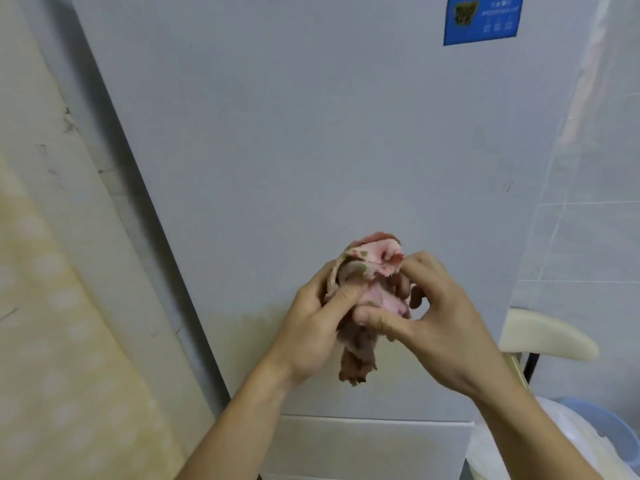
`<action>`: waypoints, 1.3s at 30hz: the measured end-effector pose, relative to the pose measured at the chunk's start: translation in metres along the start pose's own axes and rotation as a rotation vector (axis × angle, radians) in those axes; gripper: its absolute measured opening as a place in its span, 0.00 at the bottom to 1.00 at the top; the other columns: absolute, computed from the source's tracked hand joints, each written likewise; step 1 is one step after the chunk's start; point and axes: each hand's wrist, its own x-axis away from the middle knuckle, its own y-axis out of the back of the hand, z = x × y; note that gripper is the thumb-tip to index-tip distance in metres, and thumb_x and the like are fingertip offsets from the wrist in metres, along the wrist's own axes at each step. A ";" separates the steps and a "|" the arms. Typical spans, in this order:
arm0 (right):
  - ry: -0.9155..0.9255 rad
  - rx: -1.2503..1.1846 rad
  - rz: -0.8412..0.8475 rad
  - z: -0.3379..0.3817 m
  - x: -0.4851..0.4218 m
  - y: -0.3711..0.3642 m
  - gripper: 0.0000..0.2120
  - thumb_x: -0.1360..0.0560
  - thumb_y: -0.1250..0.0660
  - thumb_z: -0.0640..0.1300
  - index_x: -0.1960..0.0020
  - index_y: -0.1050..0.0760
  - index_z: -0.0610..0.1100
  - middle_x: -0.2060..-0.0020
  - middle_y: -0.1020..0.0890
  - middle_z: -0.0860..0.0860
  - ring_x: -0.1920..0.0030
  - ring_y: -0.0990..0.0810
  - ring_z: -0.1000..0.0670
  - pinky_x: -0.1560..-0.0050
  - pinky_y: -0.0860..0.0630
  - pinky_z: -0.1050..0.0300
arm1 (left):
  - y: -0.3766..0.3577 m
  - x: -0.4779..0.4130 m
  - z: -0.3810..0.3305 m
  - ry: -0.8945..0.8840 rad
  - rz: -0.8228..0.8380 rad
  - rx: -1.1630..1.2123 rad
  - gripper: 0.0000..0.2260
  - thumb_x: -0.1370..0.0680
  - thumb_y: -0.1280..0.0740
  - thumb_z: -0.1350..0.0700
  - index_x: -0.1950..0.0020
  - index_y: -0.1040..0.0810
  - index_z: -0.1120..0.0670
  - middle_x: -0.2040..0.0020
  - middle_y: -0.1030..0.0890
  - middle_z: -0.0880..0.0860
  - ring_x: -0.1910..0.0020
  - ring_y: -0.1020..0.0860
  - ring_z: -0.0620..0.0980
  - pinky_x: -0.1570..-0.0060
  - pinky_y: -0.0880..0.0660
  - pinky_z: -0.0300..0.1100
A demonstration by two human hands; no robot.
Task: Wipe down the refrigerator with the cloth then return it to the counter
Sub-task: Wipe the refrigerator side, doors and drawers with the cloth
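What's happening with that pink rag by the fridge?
A person is holding a crumpled pink cloth in both hands, right in front of the refrigerator door. The left hand grips it from the side, and the right hand pinches its top fold. It looks like they are bunching it up for wiping. A yellowish patch shows low on the door.

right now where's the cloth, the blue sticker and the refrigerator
cloth (374, 259), head view, on its pink bunched top
blue sticker (483, 19), head view, on the sticker's middle
refrigerator (294, 133), head view, on the bare grey front of its door
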 end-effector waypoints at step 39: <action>-0.529 -0.670 -0.036 0.033 -0.014 -0.046 0.50 0.30 0.25 0.40 0.20 0.46 0.70 0.43 0.14 0.38 0.41 0.14 0.42 0.37 0.18 0.47 | 0.083 -0.009 -0.026 0.213 0.069 0.160 0.11 0.20 0.32 0.59 0.38 0.19 0.60 0.43 0.13 0.58 0.42 0.14 0.57 0.39 0.18 0.51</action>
